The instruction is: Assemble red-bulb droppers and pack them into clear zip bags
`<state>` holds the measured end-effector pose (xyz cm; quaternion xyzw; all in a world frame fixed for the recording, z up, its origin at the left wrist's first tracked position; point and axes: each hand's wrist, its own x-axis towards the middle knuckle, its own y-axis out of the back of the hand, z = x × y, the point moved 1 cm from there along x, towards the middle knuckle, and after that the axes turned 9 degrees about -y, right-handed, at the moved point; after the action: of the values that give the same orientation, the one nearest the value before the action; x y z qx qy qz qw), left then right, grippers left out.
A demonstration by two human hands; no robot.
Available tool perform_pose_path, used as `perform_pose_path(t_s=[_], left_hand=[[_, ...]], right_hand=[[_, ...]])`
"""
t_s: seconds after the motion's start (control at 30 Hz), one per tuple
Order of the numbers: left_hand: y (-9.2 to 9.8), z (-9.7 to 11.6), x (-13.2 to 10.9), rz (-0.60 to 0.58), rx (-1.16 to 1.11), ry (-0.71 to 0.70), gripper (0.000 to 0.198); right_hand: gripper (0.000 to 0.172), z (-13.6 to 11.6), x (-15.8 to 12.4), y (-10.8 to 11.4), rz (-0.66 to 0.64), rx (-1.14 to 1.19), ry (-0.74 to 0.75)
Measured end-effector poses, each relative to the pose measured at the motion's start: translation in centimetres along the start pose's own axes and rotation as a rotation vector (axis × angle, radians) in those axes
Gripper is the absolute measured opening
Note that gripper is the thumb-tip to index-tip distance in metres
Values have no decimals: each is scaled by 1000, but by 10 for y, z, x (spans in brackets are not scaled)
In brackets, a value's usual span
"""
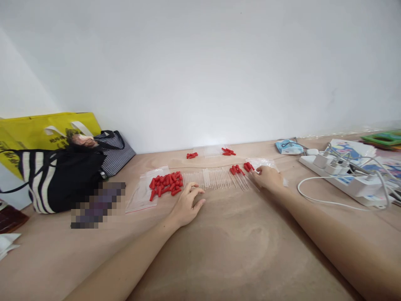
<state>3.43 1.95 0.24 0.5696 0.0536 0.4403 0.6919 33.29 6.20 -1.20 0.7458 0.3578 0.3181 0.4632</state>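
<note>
forearms (138,253) lay lower-frame; left hand (188,205) spread; whether right hand (267,177) pinched, we couldn't tell; likely capping tubes (216,179), next needing red bulbs (167,182).

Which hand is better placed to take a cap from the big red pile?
Probably left: the left hand is beside the red pile; the right hand is farther away, at the red-tipped tubes.

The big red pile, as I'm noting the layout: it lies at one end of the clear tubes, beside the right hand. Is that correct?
Wrong hand: the head view shows the big red pile at one end of the clear tubes, beside the left hand.
</note>
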Motion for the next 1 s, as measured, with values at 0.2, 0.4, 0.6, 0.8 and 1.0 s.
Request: perform_pose_path(t_s=[0.2, 0.4, 0.6, 0.8, 1.0], left_hand=[[-1, -1, 0, 19, 5, -21, 12], [-1, -1, 1, 13, 4, -23, 12], [-1, -1, 1, 15, 5, -45, 11], [-1, -1, 1, 22, 4, -53, 10], [-1, -1, 2, 21, 7, -51, 9]], right_hand=[[36, -3, -1, 0, 15, -27, -11], [32, -5, -3, 2, -90, 4, -8], [27, -11, -14, 2, -89, 9, 43], [24, -7, -16, 6, -134, 49, 37], [26, -6, -17, 10, -107, 23, 48]])
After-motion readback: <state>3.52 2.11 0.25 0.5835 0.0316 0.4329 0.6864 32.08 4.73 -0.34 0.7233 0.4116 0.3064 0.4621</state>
